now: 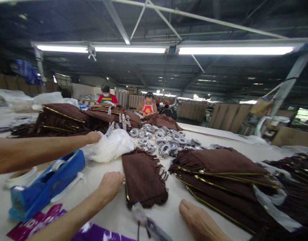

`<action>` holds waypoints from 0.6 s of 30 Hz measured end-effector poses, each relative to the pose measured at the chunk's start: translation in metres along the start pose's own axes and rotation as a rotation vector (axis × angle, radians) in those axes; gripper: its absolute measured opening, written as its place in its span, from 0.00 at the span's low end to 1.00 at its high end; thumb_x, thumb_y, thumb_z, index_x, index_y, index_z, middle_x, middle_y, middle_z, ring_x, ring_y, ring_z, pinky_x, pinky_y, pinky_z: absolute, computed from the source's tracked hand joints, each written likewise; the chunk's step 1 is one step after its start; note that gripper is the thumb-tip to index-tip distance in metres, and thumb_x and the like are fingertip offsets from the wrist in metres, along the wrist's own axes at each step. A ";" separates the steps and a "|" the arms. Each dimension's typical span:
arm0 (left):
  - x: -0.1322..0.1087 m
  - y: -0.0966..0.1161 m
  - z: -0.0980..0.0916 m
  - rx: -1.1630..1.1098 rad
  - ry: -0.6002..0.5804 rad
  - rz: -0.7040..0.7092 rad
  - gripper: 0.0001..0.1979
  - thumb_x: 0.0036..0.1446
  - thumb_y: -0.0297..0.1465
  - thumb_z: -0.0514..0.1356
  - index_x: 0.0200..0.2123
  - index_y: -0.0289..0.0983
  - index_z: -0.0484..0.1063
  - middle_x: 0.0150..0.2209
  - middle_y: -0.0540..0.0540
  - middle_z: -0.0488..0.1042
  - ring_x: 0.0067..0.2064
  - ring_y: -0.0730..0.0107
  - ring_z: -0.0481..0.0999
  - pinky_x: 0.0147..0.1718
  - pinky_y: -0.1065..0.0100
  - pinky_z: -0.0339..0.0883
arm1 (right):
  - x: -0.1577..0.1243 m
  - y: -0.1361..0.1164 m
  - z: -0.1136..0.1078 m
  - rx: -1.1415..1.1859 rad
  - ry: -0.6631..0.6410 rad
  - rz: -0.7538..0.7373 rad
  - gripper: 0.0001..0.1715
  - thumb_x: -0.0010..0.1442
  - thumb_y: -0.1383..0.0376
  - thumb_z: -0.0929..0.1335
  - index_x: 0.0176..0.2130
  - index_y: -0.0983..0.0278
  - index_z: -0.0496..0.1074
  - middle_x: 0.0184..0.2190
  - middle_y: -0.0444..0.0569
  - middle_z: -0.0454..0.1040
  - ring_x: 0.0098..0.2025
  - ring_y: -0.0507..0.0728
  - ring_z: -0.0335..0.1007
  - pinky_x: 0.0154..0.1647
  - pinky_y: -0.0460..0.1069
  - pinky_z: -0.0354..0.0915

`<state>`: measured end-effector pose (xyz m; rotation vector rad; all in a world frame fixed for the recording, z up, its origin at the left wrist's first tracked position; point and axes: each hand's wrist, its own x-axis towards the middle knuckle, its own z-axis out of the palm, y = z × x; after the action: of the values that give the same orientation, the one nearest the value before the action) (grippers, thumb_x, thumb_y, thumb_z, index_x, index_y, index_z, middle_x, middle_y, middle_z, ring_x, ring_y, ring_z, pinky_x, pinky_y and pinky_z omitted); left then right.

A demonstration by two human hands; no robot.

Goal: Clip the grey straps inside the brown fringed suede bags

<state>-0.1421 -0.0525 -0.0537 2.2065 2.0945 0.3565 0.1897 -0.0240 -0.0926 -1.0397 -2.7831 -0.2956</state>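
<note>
A dark brown fringed pouch [143, 177] with a gold zipper along its left edge lies flat on the white table. My left hand [111, 184] is closed at that edge, gripping the pouch by the zipper side. My right hand [199, 219] rests low over the table, right of the pouch and apart from it, fingers loosely bent with nothing visible in them. Between my hands lies a blurred grey item [154, 226] with a pale wrapped end. Beside my right hand is a stack of brown fringed pouches [224, 180].
A co-worker's hand [93, 137] reaches from the left to a white plastic bag [113, 145]. A blue tape dispenser [47, 184] stands at left. Coiled grey straps [165, 147] lie mid-table, with more brown pouches [63, 115] behind. People work farther back.
</note>
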 end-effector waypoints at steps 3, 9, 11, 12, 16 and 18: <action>-0.006 -0.004 -0.006 0.034 -0.059 -0.031 0.11 0.59 0.28 0.51 0.33 0.38 0.74 0.35 0.37 0.79 0.40 0.51 0.78 0.37 0.58 0.66 | 0.018 -0.023 -0.031 0.057 0.051 0.095 0.11 0.63 0.73 0.60 0.33 0.63 0.68 0.32 0.50 0.73 0.32 0.57 0.72 0.31 0.48 0.62; -0.025 0.057 -0.008 -0.189 -0.216 0.221 0.11 0.60 0.32 0.53 0.32 0.42 0.75 0.34 0.47 0.80 0.37 0.62 0.78 0.35 0.68 0.65 | 0.068 -0.095 -0.045 0.124 -0.059 0.220 0.22 0.50 0.59 0.75 0.42 0.63 0.68 0.41 0.54 0.74 0.42 0.66 0.72 0.33 0.51 0.64; -0.029 0.067 -0.006 -0.154 -0.233 0.230 0.10 0.60 0.32 0.54 0.32 0.41 0.74 0.35 0.45 0.80 0.38 0.59 0.78 0.35 0.67 0.65 | 0.070 -0.095 -0.033 0.060 -0.129 0.229 0.18 0.51 0.69 0.73 0.42 0.63 0.68 0.39 0.53 0.76 0.40 0.63 0.74 0.32 0.49 0.63; -0.029 0.067 -0.003 -0.102 -0.236 0.222 0.09 0.60 0.32 0.54 0.32 0.40 0.74 0.36 0.44 0.80 0.39 0.58 0.78 0.36 0.66 0.65 | 0.068 -0.090 -0.026 0.038 -0.151 0.207 0.16 0.52 0.73 0.71 0.41 0.62 0.67 0.38 0.51 0.77 0.39 0.62 0.75 0.31 0.47 0.63; -0.022 0.031 0.004 0.027 -0.144 0.137 0.10 0.59 0.27 0.52 0.33 0.40 0.74 0.35 0.43 0.78 0.38 0.57 0.77 0.37 0.63 0.65 | 0.041 -0.050 -0.008 0.057 -0.143 0.115 0.14 0.52 0.77 0.65 0.36 0.60 0.66 0.36 0.47 0.77 0.37 0.59 0.76 0.31 0.47 0.62; -0.019 -0.005 -0.001 0.018 -0.030 0.028 0.10 0.58 0.27 0.52 0.31 0.41 0.73 0.33 0.44 0.77 0.38 0.58 0.76 0.38 0.62 0.65 | 0.021 -0.026 -0.005 0.108 -0.125 0.131 0.15 0.51 0.77 0.64 0.36 0.59 0.65 0.36 0.46 0.77 0.38 0.59 0.76 0.33 0.47 0.63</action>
<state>-0.1479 -0.0708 -0.0564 2.2390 2.0616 0.3063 0.1572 -0.0315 -0.0862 -1.2460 -2.7856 -0.0653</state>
